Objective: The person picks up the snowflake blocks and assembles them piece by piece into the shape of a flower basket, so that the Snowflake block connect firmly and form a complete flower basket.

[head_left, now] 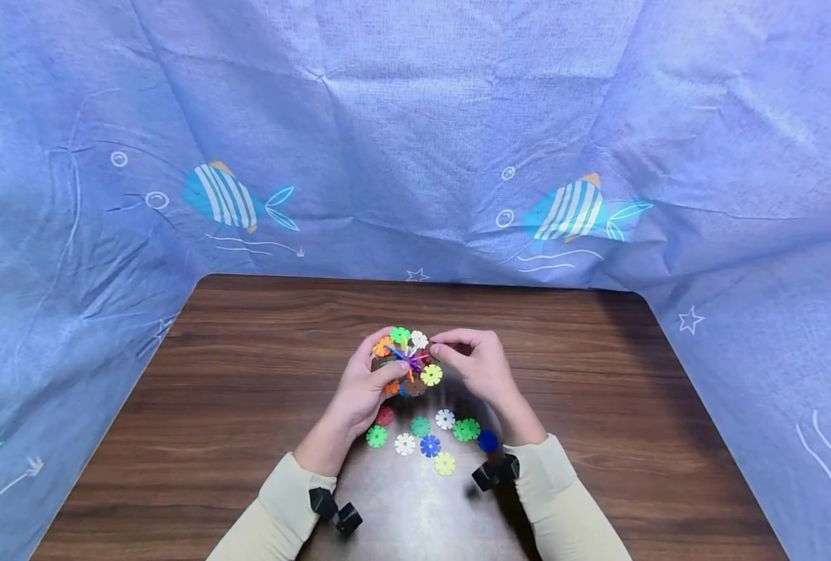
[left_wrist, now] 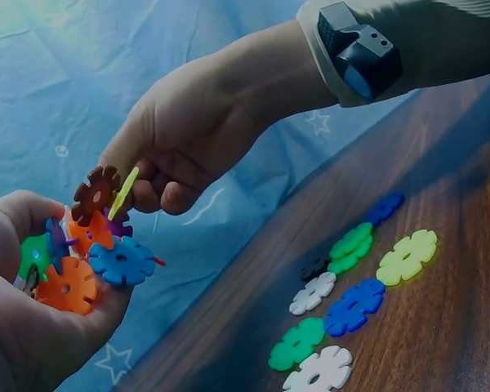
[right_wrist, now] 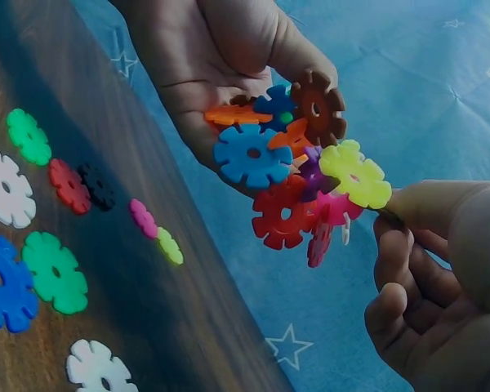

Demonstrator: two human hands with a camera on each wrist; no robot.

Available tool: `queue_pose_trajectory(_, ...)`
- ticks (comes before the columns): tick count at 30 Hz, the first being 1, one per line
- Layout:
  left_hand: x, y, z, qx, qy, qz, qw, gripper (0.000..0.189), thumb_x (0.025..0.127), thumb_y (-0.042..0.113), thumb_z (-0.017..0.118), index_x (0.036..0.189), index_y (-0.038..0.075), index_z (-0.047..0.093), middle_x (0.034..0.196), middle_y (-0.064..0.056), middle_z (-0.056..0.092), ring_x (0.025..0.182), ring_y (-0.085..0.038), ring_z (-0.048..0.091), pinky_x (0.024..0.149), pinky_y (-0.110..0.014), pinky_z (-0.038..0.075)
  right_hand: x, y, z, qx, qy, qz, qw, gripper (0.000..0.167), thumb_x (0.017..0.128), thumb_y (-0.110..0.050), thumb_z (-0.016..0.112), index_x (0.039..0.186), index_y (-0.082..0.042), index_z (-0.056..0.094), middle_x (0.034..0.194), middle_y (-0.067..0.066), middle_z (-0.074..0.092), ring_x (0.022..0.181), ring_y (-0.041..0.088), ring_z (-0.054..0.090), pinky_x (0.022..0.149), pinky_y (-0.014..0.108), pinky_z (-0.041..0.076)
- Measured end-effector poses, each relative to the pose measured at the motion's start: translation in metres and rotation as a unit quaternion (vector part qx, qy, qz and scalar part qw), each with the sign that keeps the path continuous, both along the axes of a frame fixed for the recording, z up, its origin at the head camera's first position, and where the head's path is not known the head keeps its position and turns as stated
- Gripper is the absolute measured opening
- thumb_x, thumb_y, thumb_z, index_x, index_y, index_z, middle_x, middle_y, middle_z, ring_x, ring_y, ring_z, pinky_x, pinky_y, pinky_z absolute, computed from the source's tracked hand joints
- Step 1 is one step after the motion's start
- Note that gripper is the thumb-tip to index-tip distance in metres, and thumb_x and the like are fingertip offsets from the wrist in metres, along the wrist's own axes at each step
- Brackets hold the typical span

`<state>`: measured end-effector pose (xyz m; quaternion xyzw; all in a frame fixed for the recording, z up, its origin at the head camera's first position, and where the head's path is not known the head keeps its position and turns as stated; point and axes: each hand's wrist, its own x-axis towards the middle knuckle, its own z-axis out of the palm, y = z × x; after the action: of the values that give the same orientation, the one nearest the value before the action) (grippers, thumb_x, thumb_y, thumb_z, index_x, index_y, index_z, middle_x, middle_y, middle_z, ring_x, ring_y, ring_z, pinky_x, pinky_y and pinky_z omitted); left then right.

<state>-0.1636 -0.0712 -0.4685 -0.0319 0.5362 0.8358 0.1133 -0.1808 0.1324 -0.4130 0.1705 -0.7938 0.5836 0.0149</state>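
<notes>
We see the left hand (head_left: 367,383) curled round a cluster (head_left: 410,363) of slotted discs, its thumb laid across the near side and its fingers behind. The cluster is held up over the table (head_left: 261,343), beyond the loose discs. It joins many colours: a blue disc (right_wrist: 253,155), a brown disc (right_wrist: 314,106) by the left thumb, and a yellow disc (right_wrist: 355,174) on the side facing the right hand (head_left: 481,365).

The right hand has its thumb and forefinger closed together on a dark piece (right_wrist: 389,217), seen edge-on at the yellow disc's rim; we cannot tell whether it is slotted in. Its other fingers are bent towards the palm.

On the table we see a white disc (head_left: 405,444), a red disc (head_left: 385,415) and a black disc (right_wrist: 96,186) among others. Both sleeves (head_left: 275,499) are pale, with a black camera (head_left: 495,472) at each wrist. A blue cloth (head_left: 415,117) with printed fish (head_left: 222,195) hangs behind.
</notes>
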Motion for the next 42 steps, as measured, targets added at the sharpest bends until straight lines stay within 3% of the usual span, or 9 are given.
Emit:
queue_pose_trajectory(2,0.001,-0.001,0.001,0.001,-0.002,0.003,1.0,0.07,0.094,-0.005,0.065,0.155,0.015,0.036,0.123,-0.007,0.063,0.092,-0.014,0.068,0.075,-0.026,0.06,0.0,-0.001,0.0,-0.003,-0.005,0.0,1.0,0.012,0.09,0.002,0.075,0.101,0.008,0.077,0.094,0.023,0.077,0.075,0.007,0.067,0.066,0.019,0.055)
queue_pose_trajectory(9,0.0,-0.001,0.005,0.043,-0.038,0.037,0.9977,0.063,0.097,0.001,0.066,0.151,0.005,0.033,0.113,-0.006,0.069,0.088,-0.014,0.072,0.071,-0.028,0.062,-0.018,0.006,-0.037,-0.057,-0.035,-0.02,0.9975,0.016,0.091,-0.007,0.077,0.104,0.002,0.078,0.085,0.014,0.076,0.065,0.008,0.064,0.056,0.022,0.053)
queue_pose_trajectory(15,0.001,-0.001,0.006,0.101,-0.047,0.059,0.992,0.047,0.103,0.012,0.061,0.146,0.003,0.044,0.129,-0.011,0.064,0.109,-0.017,0.069,0.09,-0.032,0.06,-0.016,0.0,-0.037,-0.111,-0.087,-0.028,0.9896,0.024,0.094,-0.006,0.073,0.11,0.011,0.072,0.079,0.0,0.074,0.061,0.011,0.063,0.054,0.022,0.054)
queue_pose_trajectory(20,0.001,0.001,0.003,0.089,-0.032,0.067,0.9933,0.044,0.11,0.023,0.049,0.15,0.007,0.042,0.146,-0.015,0.055,0.127,-0.02,0.059,0.104,-0.043,0.052,-0.013,-0.006,-0.038,-0.137,-0.123,-0.015,0.9827,0.026,0.093,-0.006,0.074,0.113,0.012,0.071,0.079,-0.001,0.076,0.061,0.014,0.065,0.054,0.022,0.054)
queue_pose_trajectory(25,0.001,-0.002,0.004,0.098,-0.025,0.053,0.9935,0.05,0.108,0.022,0.053,0.154,0.014,0.034,0.151,-0.019,0.048,0.131,-0.026,0.056,0.106,-0.058,0.049,-0.011,-0.011,-0.038,-0.13,-0.136,-0.007,0.9821,0.025,0.093,-0.006,0.075,0.113,0.009,0.073,0.081,0.003,0.077,0.062,0.016,0.067,0.054,0.022,0.054)
queue_pose_trajectory(29,0.001,-0.004,0.005,0.098,-0.032,0.051,0.9934,0.061,0.101,0.011,0.063,0.153,0.018,0.032,0.148,-0.018,0.048,0.125,-0.027,0.061,0.1,-0.054,0.054,-0.011,-0.013,-0.036,-0.115,-0.14,0.003,0.9834,0.024,0.093,-0.008,0.076,0.112,0.007,0.074,0.085,0.015,0.077,0.064,0.019,0.068,0.055,0.023,0.054)
queue_pose_trajectory(34,0.001,-0.005,0.005,0.077,-0.043,0.056,0.9946,0.054,0.101,0.011,0.058,0.151,0.014,0.036,0.144,-0.019,0.052,0.117,-0.027,0.065,0.091,-0.049,0.059,-0.01,-0.009,-0.032,-0.081,-0.141,0.036,0.986,0.026,0.095,-0.013,0.074,0.117,0.002,0.074,0.094,0.029,0.073,0.069,0.029,0.069,0.056,0.025,0.054)
queue_pose_trajectory(38,0.001,-0.003,0.005,0.075,-0.051,0.056,0.9943,0.051,0.101,0.012,0.056,0.149,0.01,0.038,0.14,-0.02,0.054,0.11,-0.027,0.067,0.085,-0.047,0.061,-0.009,0.003,-0.033,-0.049,-0.117,0.05,0.9907,0.029,0.097,-0.012,0.071,0.122,0.003,0.069,0.097,0.032,0.071,0.069,0.031,0.069,0.054,0.028,0.053)
queue_pose_trajectory(42,0.0,-0.003,0.004,0.093,-0.057,0.064,0.9919,0.05,0.099,0.011,0.056,0.145,0.01,0.038,0.136,-0.019,0.057,0.1,-0.026,0.07,0.078,-0.045,0.062,-0.008,0.016,-0.037,-0.012,-0.092,0.044,0.9948,0.026,0.095,-0.011,0.073,0.119,0.001,0.071,0.094,0.025,0.073,0.066,0.027,0.066,0.052,0.032,0.053)
